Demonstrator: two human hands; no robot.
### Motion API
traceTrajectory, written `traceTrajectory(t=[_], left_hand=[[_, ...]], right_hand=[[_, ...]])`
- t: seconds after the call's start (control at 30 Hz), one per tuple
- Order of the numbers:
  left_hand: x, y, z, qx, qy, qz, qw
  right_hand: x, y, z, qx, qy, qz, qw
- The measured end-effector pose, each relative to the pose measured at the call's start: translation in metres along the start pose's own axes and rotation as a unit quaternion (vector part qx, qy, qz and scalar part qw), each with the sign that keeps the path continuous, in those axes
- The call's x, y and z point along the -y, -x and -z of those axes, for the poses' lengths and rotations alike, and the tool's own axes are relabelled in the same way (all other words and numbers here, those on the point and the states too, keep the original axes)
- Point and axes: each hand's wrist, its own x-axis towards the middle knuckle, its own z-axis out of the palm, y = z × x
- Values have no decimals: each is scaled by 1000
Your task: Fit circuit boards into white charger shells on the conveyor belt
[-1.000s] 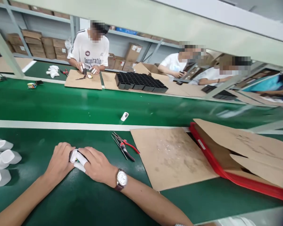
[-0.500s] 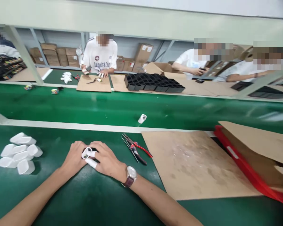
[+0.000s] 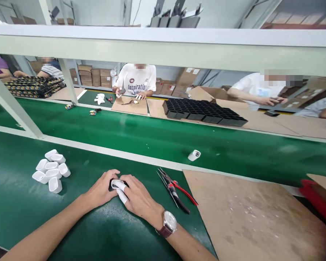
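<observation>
A small white plastic housing [image 3: 116, 183] sits between my two hands, its open end facing up with parts inside that are too small to make out. My left hand [image 3: 103, 189] wraps its fingers round the far left side of it. From the right, my right hand [image 3: 139, 195] grips the same housing, with white finger cots on two digits pressed at its opening. Something dark shows beside the housing, partly hidden by the fingers. Pliers [image 3: 176, 192] with red and black handles lie right of my right hand, alongside metal tweezers [image 3: 167, 186].
Several empty white housings [image 3: 52, 170] cluster at left. Cardboard [image 3: 241, 214] covers the bench at right, by a red-edged box [image 3: 319, 201]. Another white housing [image 3: 194, 155] lies on the green conveyor [image 3: 141, 132]. Across it, co-workers sit near black trays [image 3: 203, 110]; a post [image 3: 15, 101] stands left.
My view has swung left and up, so the bench things appear farther right and lower. Both hands keep hold of the housing, whose opening now looks flatter and more tilted.
</observation>
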Motion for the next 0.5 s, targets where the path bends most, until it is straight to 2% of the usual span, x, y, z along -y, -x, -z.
traceTrajectory(t=[0.27,0.43,0.5], left_hand=[[4,1,-2,6,-1,-17,1000],[1,0,-2,7,5,-13,1000],[0,0,-1,8,4,-10,1000]], right_hand=[[-2,1,-2,-13,-131,-70,989],[5,-5,10,68,-27,-74,995],[1,-6,13,72,-65,-88,991]])
